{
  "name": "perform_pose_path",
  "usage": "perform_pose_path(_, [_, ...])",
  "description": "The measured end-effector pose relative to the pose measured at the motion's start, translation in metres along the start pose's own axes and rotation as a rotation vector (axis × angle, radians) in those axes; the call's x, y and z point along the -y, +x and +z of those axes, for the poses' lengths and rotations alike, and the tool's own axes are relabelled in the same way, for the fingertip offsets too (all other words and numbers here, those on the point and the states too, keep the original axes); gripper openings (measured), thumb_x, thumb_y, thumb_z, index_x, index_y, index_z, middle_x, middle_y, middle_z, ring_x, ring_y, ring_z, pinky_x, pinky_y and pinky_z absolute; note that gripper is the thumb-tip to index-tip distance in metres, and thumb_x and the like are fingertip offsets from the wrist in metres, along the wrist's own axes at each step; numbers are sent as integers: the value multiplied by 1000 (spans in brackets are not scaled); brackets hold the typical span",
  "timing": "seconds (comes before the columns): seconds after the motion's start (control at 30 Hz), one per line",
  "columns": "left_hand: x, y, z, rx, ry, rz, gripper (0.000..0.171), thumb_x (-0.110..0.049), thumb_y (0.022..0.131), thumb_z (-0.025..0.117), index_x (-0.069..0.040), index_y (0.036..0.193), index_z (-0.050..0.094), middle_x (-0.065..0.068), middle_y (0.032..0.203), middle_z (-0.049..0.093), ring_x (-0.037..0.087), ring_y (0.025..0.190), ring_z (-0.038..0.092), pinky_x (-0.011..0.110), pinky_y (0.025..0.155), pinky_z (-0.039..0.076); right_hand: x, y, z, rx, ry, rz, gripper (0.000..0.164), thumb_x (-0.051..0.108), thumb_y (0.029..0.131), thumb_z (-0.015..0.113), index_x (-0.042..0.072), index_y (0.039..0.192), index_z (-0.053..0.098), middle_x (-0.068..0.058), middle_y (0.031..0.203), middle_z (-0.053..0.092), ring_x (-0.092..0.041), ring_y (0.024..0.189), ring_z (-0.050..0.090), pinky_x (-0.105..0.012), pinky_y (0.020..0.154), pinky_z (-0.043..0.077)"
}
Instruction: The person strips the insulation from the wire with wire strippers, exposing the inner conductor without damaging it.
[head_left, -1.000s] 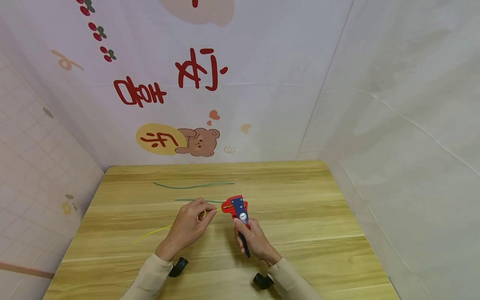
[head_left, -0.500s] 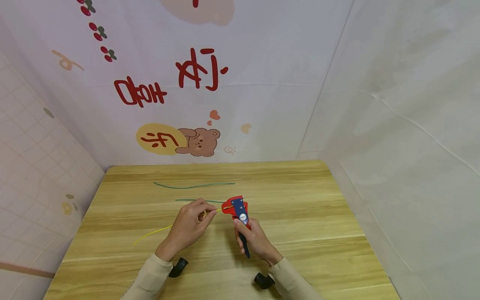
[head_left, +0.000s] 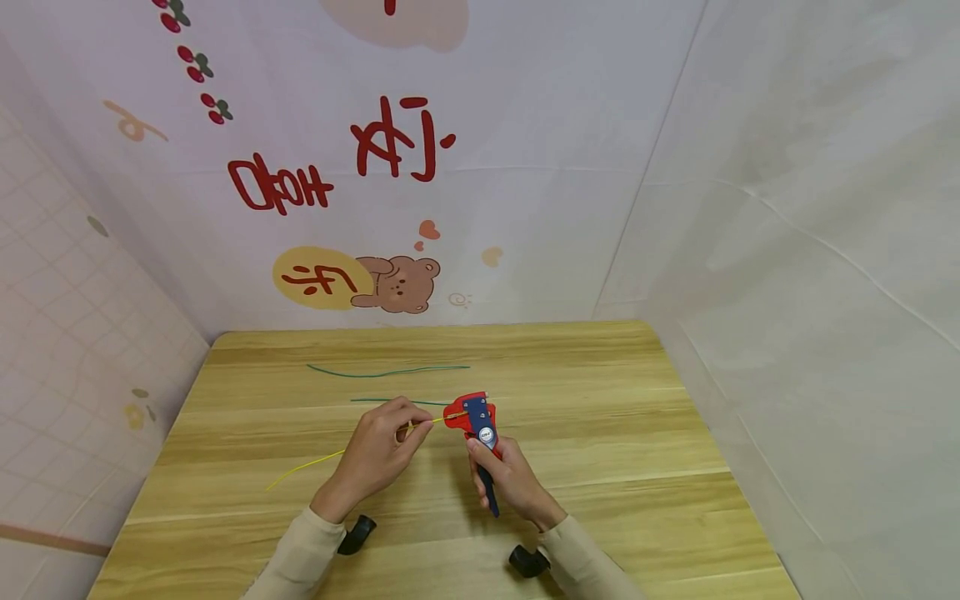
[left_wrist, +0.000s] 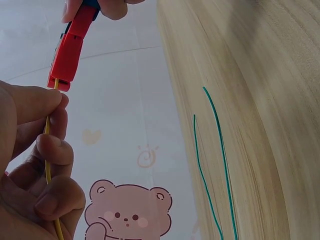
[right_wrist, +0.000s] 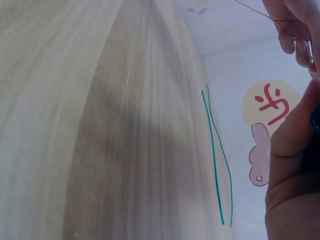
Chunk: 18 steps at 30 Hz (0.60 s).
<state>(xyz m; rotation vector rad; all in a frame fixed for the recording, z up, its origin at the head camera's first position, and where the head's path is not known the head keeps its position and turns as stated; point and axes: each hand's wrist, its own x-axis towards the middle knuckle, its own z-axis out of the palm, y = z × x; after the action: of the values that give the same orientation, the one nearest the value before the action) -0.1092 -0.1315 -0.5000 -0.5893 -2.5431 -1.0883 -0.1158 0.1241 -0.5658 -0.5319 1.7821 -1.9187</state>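
Left hand (head_left: 375,450) has the yellow wire (head_left: 306,464) pinched between thumb and fingertips, right by the mouth of the red-and-blue tool (head_left: 477,417), probably because wire that thin would bend if held farther back. Its front end sits inside the red head; the rest runs back along the curled fingers and trails off left. Right hand (head_left: 510,479) is wrapped around the handle, mouth facing the pinch, I'd guess so everything lines up. Beyond that, one green wire (head_left: 360,377) and a second green wire (head_left: 369,400) lie on the wooden table (head_left: 600,400), seemingly out of the way.
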Motion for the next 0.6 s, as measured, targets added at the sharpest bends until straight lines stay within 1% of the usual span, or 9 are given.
perform_pose_path(0.07, [0, 0, 0, 1, 1, 0, 6, -17, 104, 84, -12, 102, 88, -6, 90, 71, 2, 69, 47, 20, 60, 42, 0, 0, 0, 2, 4, 2, 60, 30, 123, 48, -29, 110, 42, -6, 65, 55, -6, 49, 59, -23, 50, 55])
perform_pose_path(0.1, [0, 0, 0, 1, 1, -1, 6, -17, 104, 84, -12, 102, 88, -6, 90, 71, 2, 69, 47, 20, 60, 42, 0, 0, 0, 2, 8, 3, 61, 31, 123, 48, -28, 110, 42, -1, 65, 56, -6, 49, 59, -23, 50, 55])
perform_pose_path(0.17, [0, 1, 0, 1, 1, -1, 5, -16, 104, 84, -13, 102, 88, -6, 90, 72, 1, 69, 47, 20, 60, 42, 0, -1, 0, 4, 9, -1, 61, 30, 123, 48, -29, 109, 42, 2, 66, 56, -5, 49, 59, -23, 49, 55])
perform_pose_path(0.23, [0, 1, 0, 1, 0, -4, 3, -15, 103, 85, -14, 102, 88, -6, 90, 72, 1, 69, 47, 20, 60, 42, 0, 0, 0, 1, 11, -3, 60, 30, 123, 48, -28, 108, 43, 0, 65, 56, -6, 48, 60, -23, 49, 55])
perform_pose_path(0.27, [0, 1, 0, 0, 0, -5, 2, -14, 102, 86, -15, 102, 88, -7, 90, 72, 1, 69, 48, 20, 60, 42, 0, 0, 0, 1, 10, -7, 59, 30, 123, 48, -27, 108, 44, -6, 64, 55, -6, 48, 60, -23, 49, 55])
perform_pose_path(0.33, [0, 1, 0, 1, -2, -6, 2, -14, 101, 86, -15, 102, 88, -7, 90, 72, 2, 69, 48, 20, 60, 42, -1, 0, -1, 1, 9, -12, 59, 29, 124, 47, -27, 108, 45, -21, 63, 51, -6, 48, 60, -23, 49, 55])
perform_pose_path(0.4, [0, 1, 0, 1, -3, -6, 3, -13, 101, 87, -16, 102, 88, -7, 90, 72, 1, 70, 47, 20, 60, 42, -2, 0, -1, 2, 8, -17, 59, 29, 124, 47, -28, 108, 45, -35, 66, 46, -6, 48, 60, -23, 49, 55])
perform_pose_path(0.47, [0, 0, 0, 2, -3, -7, 3, -13, 101, 86, -16, 102, 88, -7, 91, 72, 1, 70, 47, 20, 60, 42, -2, 0, -1, 6, 7, -20, 60, 30, 124, 47, -29, 108, 45, -45, 72, 43, -5, 48, 60, -23, 49, 55])
perform_pose_path(0.6, [0, 0, 1, 6, -6, -14, 4, -14, 103, 85, -16, 102, 88, -7, 91, 72, 1, 70, 48, 20, 60, 43, -2, 0, -2, 8, 6, -18, 62, 30, 124, 47, -30, 109, 45, -47, 73, 42, -5, 49, 60, -22, 50, 55])
